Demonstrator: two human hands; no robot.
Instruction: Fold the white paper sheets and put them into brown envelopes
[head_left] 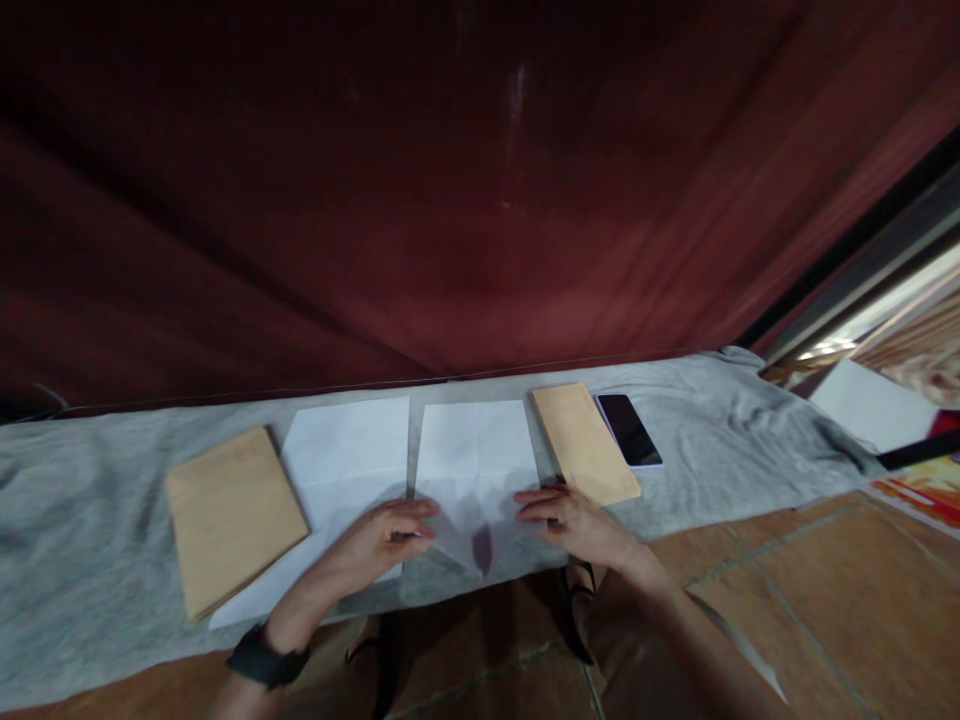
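A white paper sheet (474,455) lies on a grey cloth (90,520), its near end folded in to a point. My left hand (386,540) presses the sheet's near left fold, fingers together and flat. My right hand (566,518) presses the near right fold, fingers stretched out. A second white sheet (341,455) lies just left of the folded one, partly under my left hand.
A brown envelope (229,515) lies at the left, another brown envelope (585,440) at the right. A dark phone (628,430) rests beside it. A dark red curtain (450,180) hangs behind. Tiled floor (825,600) lies at the near right.
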